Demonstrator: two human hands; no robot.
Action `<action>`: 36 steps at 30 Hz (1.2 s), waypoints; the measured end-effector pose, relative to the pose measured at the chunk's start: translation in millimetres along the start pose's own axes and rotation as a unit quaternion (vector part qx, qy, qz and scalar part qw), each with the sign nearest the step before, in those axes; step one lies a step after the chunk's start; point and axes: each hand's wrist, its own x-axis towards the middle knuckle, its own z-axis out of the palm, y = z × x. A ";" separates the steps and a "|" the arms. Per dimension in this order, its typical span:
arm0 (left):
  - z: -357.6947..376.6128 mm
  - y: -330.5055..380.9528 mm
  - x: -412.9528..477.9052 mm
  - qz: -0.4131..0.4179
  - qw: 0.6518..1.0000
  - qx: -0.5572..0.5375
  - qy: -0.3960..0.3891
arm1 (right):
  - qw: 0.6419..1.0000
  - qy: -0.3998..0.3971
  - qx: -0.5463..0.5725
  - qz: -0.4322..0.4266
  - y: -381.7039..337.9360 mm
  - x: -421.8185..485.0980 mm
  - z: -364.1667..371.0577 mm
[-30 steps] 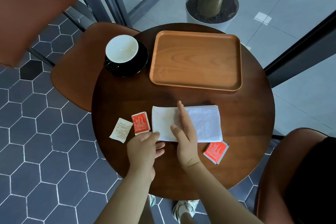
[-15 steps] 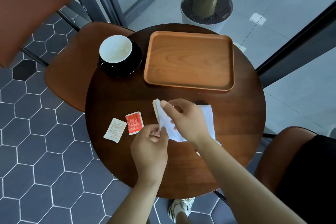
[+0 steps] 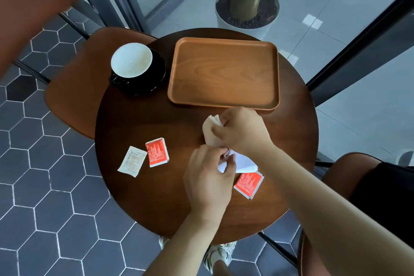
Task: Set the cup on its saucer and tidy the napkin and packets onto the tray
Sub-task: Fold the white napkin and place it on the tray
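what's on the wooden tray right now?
Nothing shows on the rectangular wooden tray; its whole bed is bare. The white paper napkin is off it, gripped in both hands, left hand and right hand. All three packets lie on the round dark table.

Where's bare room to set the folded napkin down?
The whole tray floor is bare, the clearest spot. The table is also free between the saucer and the left red packet. The near side is crowded: both hands hold the napkin there, right red packet beside them.
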 end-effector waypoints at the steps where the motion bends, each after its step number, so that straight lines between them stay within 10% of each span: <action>1: 3.5 1.9 -0.9 0.011 1.000 0.004 -0.003 | 1.000 -0.004 0.006 0.013 6.6 -0.1 -2.3; 25: 48.8 -2.8 -19.8 0.151 0.981 0.022 -0.117 | 0.978 0.124 0.131 0.108 93.4 -35.2 17.0; 36: 63.9 -40.9 8.2 0.153 0.918 0.244 -0.273 | 0.984 0.161 0.057 0.058 104.0 -37.3 29.5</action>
